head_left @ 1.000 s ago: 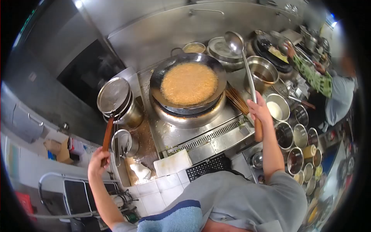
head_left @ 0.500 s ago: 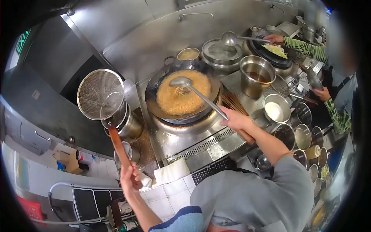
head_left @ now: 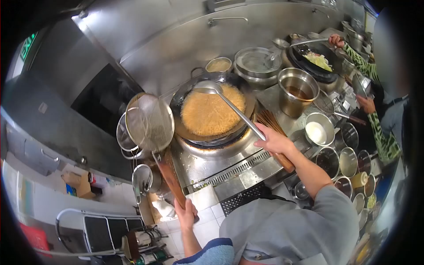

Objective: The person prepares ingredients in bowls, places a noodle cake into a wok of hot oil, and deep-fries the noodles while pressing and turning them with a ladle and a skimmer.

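My left hand [head_left: 187, 213] grips the wooden handle of a large round wire strainer [head_left: 154, 123], whose mesh is held up just left of the wok. My right hand [head_left: 276, 142] is closed round the long metal handle of a ladle [head_left: 207, 87]. Its bowl hangs over the back part of the wok [head_left: 249, 95]. Bubbling, foamy golden oil [head_left: 212, 112] fills much of the wok; what lies under the foam is hidden. A bamboo wok brush [head_left: 270, 121] lies on the stove right of the wok, its wooden handle below my right wrist.
Behind the strainer stands a metal pot [head_left: 126, 132]. A pot of brown liquid [head_left: 297, 90] and a bowl of white stuff [head_left: 319, 129] sit to the right. At the far right a co-worker's hand [head_left: 336, 40] holds a ladle by another wok [head_left: 313, 57] with pale chopped vegetables.
The strainer has moved right, from over the pot to the wok's left edge. My ladle stays over the wok, slightly higher in view. The co-worker's ladle has lowered towards their wok.
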Tool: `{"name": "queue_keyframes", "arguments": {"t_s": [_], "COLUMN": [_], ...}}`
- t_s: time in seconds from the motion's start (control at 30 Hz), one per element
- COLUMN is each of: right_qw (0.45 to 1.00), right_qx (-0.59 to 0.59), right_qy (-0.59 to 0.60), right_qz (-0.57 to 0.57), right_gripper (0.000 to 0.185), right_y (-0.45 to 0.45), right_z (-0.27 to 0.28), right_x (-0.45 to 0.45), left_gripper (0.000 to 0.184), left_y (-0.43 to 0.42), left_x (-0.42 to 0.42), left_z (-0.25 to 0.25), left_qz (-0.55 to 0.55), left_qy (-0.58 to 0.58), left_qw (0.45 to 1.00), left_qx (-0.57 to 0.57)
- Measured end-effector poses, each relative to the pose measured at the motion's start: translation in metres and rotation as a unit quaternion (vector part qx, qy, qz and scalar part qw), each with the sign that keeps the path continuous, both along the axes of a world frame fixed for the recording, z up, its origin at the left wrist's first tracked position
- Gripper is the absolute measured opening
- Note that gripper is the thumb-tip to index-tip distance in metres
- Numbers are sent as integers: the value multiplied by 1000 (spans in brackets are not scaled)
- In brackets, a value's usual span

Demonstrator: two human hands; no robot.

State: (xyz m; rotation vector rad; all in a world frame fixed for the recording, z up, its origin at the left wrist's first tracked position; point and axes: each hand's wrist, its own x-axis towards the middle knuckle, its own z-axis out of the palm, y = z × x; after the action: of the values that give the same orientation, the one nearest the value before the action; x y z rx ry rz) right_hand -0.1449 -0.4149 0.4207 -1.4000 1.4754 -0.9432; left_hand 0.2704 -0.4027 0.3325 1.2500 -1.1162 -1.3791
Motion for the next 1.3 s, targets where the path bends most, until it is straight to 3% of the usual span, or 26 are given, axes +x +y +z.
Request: {"name": "queue_keyframes", "arguments": {"t_s": [0.07,0.2,0.3,0.33,0.47,0.63,0.7,0.77,0.8,0.83,0.87,0.9,0.93,0.97,1.03,1.1,1.2,1.3], "right_qw": [998,964,971,993,998,924,967,985,992,989,985,980,968,976,987,994,998,994], "right_qx": [30,106,111,71,34,144,112,58,25,16,7,1,20,19,25,17,18,58], "right_qy": [-63,-226,-186,-79,-48,-335,-200,-148,-121,-146,-171,-196,-250,-218,-158,-106,-51,-90], "right_qz": [-9,94,104,59,8,119,115,61,31,24,18,13,5,3,-1,-38,-45,1], "right_gripper": [62,64,60,61,60,56,56,56,56,56,56,56,55,55,55,51,51,56], "right_y": [19,17,-15,-20,-28,-24,-26,-27,-28,-27,-25,-20,-19,-24,-28,-38,-54,-54], "right_z": [33,20,-4,-7,10,1,-2,-7,-7,-5,-3,-2,3,8,12,15,-6,-16], "right_x": [6,-22,-16,-4,21,-12,-4,9,10,6,1,-5,-12,-19,-25,-21,-19,-28], "left_gripper": [24,20,18,19,18,16,16,19,25,27,30,32,36,41,41,31,25,17], "left_y": [22,73,102,108,119,126,112,94,85,78,70,64,49,24,-26,-62,-112,-142], "left_x": [5,11,17,16,26,65,78,86,95,93,88,82,65,37,-30,-106,-180,-200], "left_z": [-15,-26,-41,-40,-55,-100,-95,-77,-81,-75,-71,-67,-59,-48,-19,31,62,46], "left_qz": [29,35,41,43,24,-22,-69,-118,-140,-182,-215,-238,-218,-194,-145,-127,-83,-196], "left_qy": [-22,-46,-60,-56,-20,37,54,32,-52,-248,-433,-598,-596,-591,-454,-417,-374,-422], "left_qw": [999,998,994,992,989,980,973,964,947,927,865,763,773,782,844,800,763,770], "left_qx": [-4,36,85,103,143,196,214,236,283,215,136,53,17,-20,-244,-411,-521,-436]}}
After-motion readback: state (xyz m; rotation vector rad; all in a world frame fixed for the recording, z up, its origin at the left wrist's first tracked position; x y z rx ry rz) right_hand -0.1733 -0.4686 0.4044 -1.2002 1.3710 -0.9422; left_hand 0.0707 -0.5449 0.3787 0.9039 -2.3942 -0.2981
